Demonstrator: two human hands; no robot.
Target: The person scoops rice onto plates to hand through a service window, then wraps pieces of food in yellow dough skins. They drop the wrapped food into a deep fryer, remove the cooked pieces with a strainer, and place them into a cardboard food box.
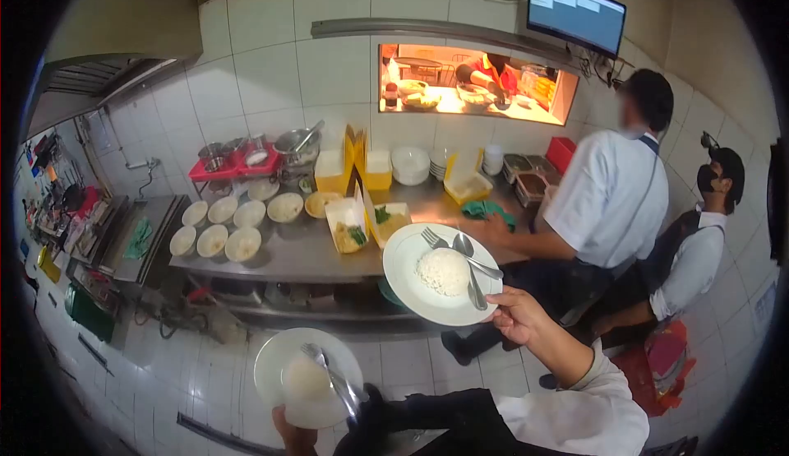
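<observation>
My right hand (516,314) grips the rim of a white plate (403,271) at its lower right edge. On this plate lie a mound of rice (445,272), a fork (433,237) and spoons (475,290). Lower down, my left hand (296,433) holds a second white plate (275,361) from below its near edge, its fingers partly hidden. That plate carries rice (307,375) with a fork and spoon (339,386) beside it. Both plates are above the floor, in front of the steel counter (296,267).
Several bowls (242,243) and yellow food boxes (349,226) stand on the counter. A co-worker in a white shirt (604,201) stands at its right end, another person (699,250) behind. A lit pass window (477,86) opens in the wall. A red stool (662,365) stands low right.
</observation>
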